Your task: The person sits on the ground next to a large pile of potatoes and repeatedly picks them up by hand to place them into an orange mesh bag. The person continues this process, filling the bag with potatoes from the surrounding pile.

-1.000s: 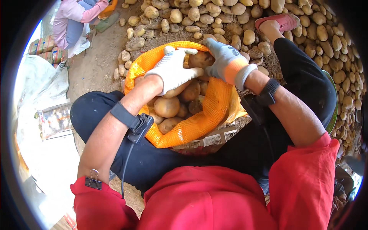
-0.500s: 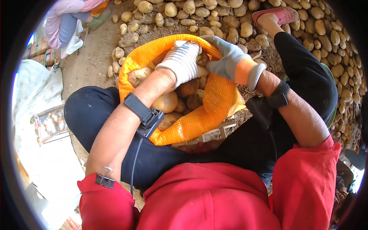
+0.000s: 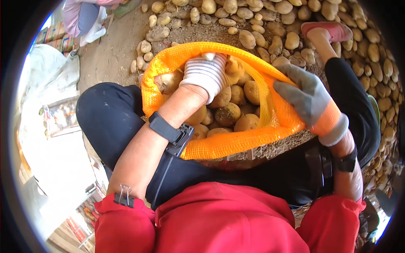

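Observation:
An orange mesh bag [image 3: 236, 145] stands open between my legs, with potatoes [image 3: 228, 114] showing inside. My left hand [image 3: 204, 76], in a white and grey striped glove, reaches in at the bag's far side, close to its rim and beside a potato. Most of its fingers are hidden, so its grip does not show. At the bag's right side, my right hand [image 3: 310, 95], in a grey glove with an orange band, is closed on the rim and holds it stretched outward.
Many loose potatoes [image 3: 247, 39] lie on the dirt ground ahead and along the right. A pink shoe [image 3: 327, 31] is at the upper right. Another person [image 3: 80, 19] is at the upper left. White sheeting [image 3: 50, 80] covers the left side.
My right hand has moved right and nearer, drawing the rim outward. The bag's mouth is wider and shows more potatoes. My left hand stays at the far side of the bag.

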The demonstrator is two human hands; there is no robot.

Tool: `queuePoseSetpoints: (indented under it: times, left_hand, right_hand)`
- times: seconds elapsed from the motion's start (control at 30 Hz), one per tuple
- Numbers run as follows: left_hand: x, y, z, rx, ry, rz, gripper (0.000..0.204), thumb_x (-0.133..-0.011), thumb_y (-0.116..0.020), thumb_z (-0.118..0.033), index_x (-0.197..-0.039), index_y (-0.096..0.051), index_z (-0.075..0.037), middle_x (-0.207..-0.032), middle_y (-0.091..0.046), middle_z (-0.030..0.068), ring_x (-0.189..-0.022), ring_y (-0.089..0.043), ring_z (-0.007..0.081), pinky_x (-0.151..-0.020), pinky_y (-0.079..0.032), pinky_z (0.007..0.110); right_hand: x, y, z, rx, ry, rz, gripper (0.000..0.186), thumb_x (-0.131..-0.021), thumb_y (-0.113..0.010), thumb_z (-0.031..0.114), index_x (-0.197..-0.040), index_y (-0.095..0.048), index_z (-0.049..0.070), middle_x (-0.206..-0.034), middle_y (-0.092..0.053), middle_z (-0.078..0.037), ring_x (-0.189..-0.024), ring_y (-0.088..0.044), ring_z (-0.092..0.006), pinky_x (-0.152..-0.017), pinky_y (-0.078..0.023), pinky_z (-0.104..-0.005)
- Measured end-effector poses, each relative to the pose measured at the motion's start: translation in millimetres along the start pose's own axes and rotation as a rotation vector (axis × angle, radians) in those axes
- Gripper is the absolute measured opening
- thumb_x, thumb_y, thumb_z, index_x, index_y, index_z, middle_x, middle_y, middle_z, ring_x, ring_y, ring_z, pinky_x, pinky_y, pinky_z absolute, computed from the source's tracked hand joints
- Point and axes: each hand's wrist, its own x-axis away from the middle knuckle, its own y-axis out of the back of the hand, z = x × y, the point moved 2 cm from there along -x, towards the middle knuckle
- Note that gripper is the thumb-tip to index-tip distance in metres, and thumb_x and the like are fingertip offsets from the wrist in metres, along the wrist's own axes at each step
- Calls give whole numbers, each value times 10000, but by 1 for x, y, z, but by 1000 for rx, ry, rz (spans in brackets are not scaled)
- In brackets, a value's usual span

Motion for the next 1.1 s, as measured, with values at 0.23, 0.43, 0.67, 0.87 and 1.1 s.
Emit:
queuePoseSetpoints:
  times: [0.23, 0.43, 0.67, 0.87, 1.1]
  left_hand:
    - [-6, 9, 0, 78, 0, 121, 481, -862, -674, -443, -1165, -579, -82, -1072, -674, 167, -961, -662, 362, -834, -532, 470]
    - [15, 56, 13, 287, 76, 355, 430, -965, -585, -255, -1288, -532, 23, -1241, -611, 244, -1199, -576, 363, -1023, -450, 415]
    - [82, 69, -81, 563, -90, -66, 855, -821, -747, -236, -1502, -293, 9, -1502, -371, 248, -1385, -389, 418, -1139, -350, 421]
    - [75, 29, -95, 672, 6, 287, 745, -835, -668, -166, -1455, -317, 51, -1032, -626, 324, -964, -627, 465, -798, -517, 510]
    - [90, -15, -89, 784, -370, -112, 745, -783, -604, -100, -1444, -295, 47, -958, -618, 325, -805, -624, 476, -788, -489, 528]
  right_hand:
    - [-2, -3, 0, -118, -134, 34, 406, -949, -612, 129, -1301, -554, -67, -1045, -663, -58, -936, -607, -100, -839, -503, -249]
    - [-6, -7, 14, -324, -234, 63, 385, -958, -632, 190, -1277, -582, -20, -933, -654, -9, -782, -603, -65, -686, -497, -221]
    - [-12, -7, 10, -509, -204, 152, 416, -973, -642, 195, -1314, -538, -19, -1063, -662, -30, -934, -641, -93, -801, -541, -249]
    - [-13, -11, 20, -452, -161, 253, 502, -984, -629, 211, -1401, -463, -14, -1218, -615, -38, -1069, -589, -108, -940, -500, -275]
    - [-137, 90, -1, 113, -105, 72, 463, -963, -620, 290, -1288, -558, -34, -1112, -684, -132, -999, -660, -218, -860, -524, -320]
